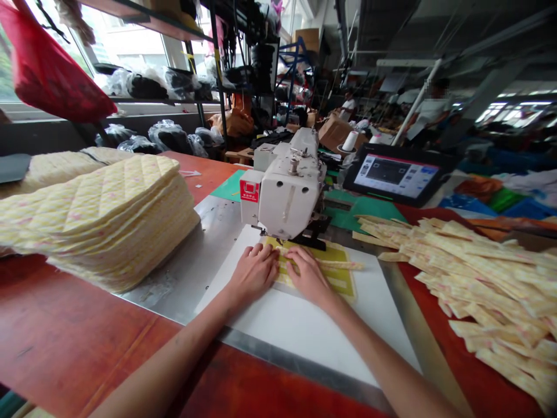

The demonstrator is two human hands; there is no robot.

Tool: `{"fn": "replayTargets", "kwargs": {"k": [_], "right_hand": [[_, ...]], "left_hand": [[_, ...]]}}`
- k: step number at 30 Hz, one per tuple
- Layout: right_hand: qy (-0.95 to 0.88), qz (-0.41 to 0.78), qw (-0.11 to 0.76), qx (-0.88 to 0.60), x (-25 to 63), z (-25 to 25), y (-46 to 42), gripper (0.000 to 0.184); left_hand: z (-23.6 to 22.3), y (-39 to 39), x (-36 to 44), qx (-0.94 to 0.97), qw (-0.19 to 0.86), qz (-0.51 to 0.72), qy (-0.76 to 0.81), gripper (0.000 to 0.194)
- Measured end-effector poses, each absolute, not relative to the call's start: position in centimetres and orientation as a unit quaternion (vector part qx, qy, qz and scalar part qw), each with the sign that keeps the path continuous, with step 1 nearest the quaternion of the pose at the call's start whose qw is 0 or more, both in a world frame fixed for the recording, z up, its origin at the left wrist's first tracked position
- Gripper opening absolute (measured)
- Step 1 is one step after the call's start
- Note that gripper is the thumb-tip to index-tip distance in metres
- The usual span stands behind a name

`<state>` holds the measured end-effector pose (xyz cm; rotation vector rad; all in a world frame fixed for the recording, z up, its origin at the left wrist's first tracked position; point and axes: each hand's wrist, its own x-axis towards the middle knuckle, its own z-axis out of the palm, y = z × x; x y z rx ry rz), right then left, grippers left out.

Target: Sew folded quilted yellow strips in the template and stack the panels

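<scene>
A sewing machine head (289, 191) stands over a yellow-green template (337, 273) with pale slots, lying on a white sheet (256, 331). Across the template runs a narrow yellow quilted fabric strip (342, 265), its right end past the template's edge. My left hand (256, 270) rests nearly flat at the template's left side, open, fingertips at the strip beneath the machine head. From the right, my right hand (308, 274) presses fingertips onto the strip, its thumb apart from the fingers. Both hands' fingers cover the strip's left part.
A thick stack of yellow quilted fabric pieces (126, 226) stands left. Loose fabric strips (487, 278) are heaped at right. A control screen (395, 174) and a thread cone (349, 141) stand behind the machine. Shelves (169, 101) hold bagged goods; people are farther back.
</scene>
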<state>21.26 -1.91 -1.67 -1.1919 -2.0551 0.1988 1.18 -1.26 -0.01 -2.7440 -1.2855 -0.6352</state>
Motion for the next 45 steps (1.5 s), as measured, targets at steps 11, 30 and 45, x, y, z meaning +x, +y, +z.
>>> {"fn": "replayTargets", "kwargs": {"k": [11,30,45], "right_hand": [[-0.801,0.091,0.341,-0.483,22.5,-1.2,-2.9,0.028],[-0.775,0.12,0.396,-0.477,22.2,-1.4,-0.8,0.027],[-0.774,0.1,0.386,-0.491,23.3,-2.2,-2.7,0.022]], "left_hand": [[0.3,-1.9,1.2,-0.886,0.026,-0.209,-0.413,0.033],[0.1,-0.6,0.3,-0.868,-0.011,-0.255,-0.425,0.024],[-0.3,-2.7,1.0,-0.866,-0.047,-0.277,-0.413,0.019]]}}
